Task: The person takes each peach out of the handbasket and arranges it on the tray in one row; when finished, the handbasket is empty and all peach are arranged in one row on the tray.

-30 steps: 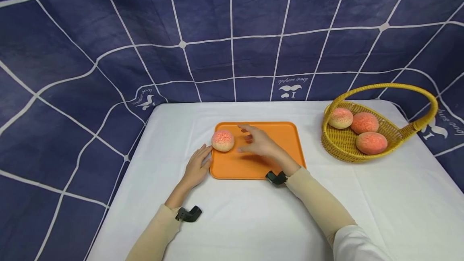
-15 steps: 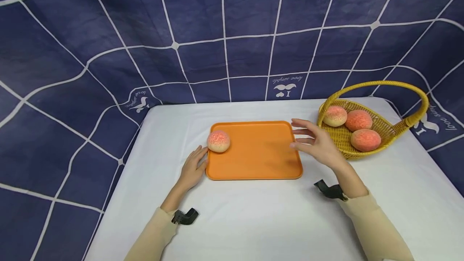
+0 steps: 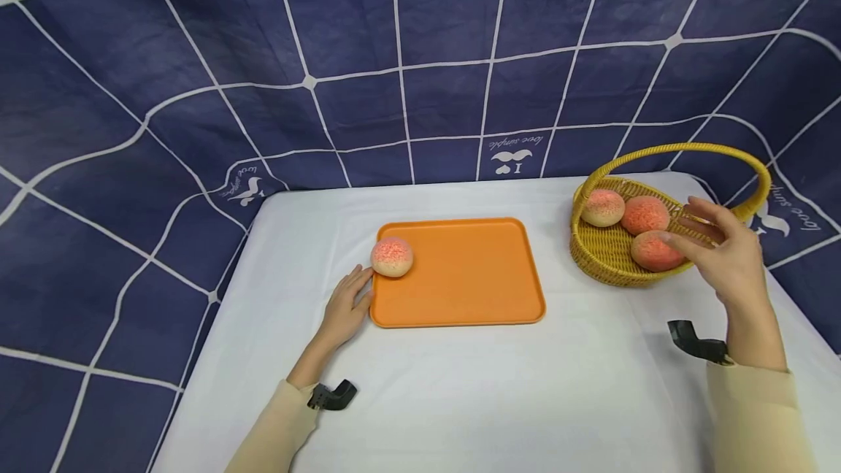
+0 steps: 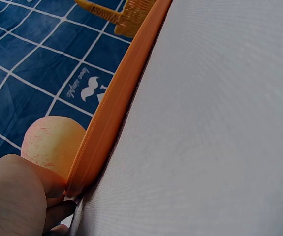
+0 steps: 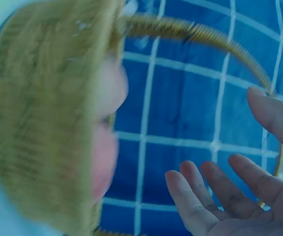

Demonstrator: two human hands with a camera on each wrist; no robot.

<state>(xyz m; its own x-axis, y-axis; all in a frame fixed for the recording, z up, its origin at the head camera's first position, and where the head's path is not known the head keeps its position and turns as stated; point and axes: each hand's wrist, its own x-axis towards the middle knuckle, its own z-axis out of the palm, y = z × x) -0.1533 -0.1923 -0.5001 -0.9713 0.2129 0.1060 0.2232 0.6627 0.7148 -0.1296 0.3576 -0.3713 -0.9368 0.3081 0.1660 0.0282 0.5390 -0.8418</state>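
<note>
- While the right hand (image 3: 732, 258) hovers over the right part of the oval yellow woven basket (image 3: 609, 248), its fingers are parted and loosely bent, with nothing between them; the right wrist view shows a gap between the fingertips and the fruit.
- Three peach-like fruits sit inside the basket: a round cream-and-pink fruit (image 3: 602, 208) at the left, a coral-pink fruit (image 3: 646, 215) beside it, and an oval coral fruit (image 3: 657, 251) nearest the person, partly overlapped by the right thumb in the head view.
- The left hand (image 3: 346, 309) rests on the white tablecloth (image 3: 460, 393), fingers extended and relaxed, gripping nothing; its fingertips lie at the left edge of the rectangular orange tray (image 3: 469, 276).
- A round pink-topped, cream-bottomed fruit (image 3: 392, 257) rests at the tray's left edge, just beside the left fingertips; whether they touch it is unclear.
- The basket stands to the right of the tray, apart from it, its arched woven handle (image 3: 686, 146) upright.
- Behind the table hangs a navy cloth (image 3: 447, 97) with a white grid.
- A black wrist mount (image 3: 333, 395) shows at the left cuff.
</note>
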